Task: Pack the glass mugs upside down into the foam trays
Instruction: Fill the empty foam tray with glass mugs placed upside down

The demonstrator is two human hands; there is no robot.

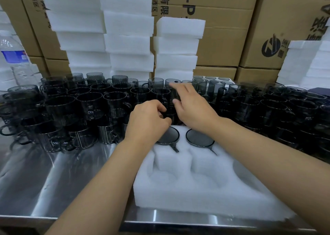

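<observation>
Just behind the tray [196, 190], both hands reached into the crowd of dark mugs [89, 106] on the desk [53, 181]. The left hand [148, 117] curled round a near mug [169, 116]. The right hand [192, 108], close beside it, pinched a far mug [173, 94] between thumb and forefinger. Two packed mugs [168, 136] sat upside down in the tray's far pockets, handles toward the person.

A shiny steel table [53, 181] carried a white foam tray [196, 190] at its near edge. Behind the tray, dark glass mugs [71, 113] stood stacked across the whole width. Stacks of foam trays [128, 43] rose at the back, and a water bottle [14, 56] stood far left.
</observation>
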